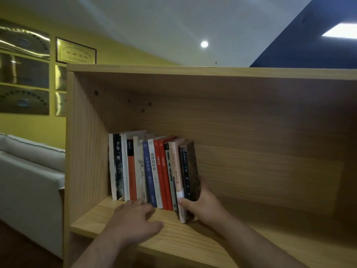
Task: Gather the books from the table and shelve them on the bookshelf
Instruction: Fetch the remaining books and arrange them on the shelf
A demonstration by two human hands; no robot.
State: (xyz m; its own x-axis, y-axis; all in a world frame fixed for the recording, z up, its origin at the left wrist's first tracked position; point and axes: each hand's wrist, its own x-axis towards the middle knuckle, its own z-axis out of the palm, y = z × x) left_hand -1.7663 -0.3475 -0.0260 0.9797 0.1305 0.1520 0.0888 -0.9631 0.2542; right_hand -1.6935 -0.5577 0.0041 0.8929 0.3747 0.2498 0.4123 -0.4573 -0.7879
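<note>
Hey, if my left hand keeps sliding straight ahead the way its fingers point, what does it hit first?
Most likely the bottoms of the upright books: the left hand lies flat on the shelf with its fingertips about at their spines. Whether they already touch is unclear.

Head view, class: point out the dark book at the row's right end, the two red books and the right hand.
Dark book (pixel 193 167), head view: its right cover.
Red books (pixel 163 171), head view: their spines.
Right hand (pixel 204 204), head view: back of hand.

On the bookshelf (pixel 193 235) a row of books (pixel 143 169) stands upright. The right hand (pixel 204 204) grips the dark book (pixel 190 171) (last in the row); the left hand (pixel 135 219) rests flat beside.
</note>
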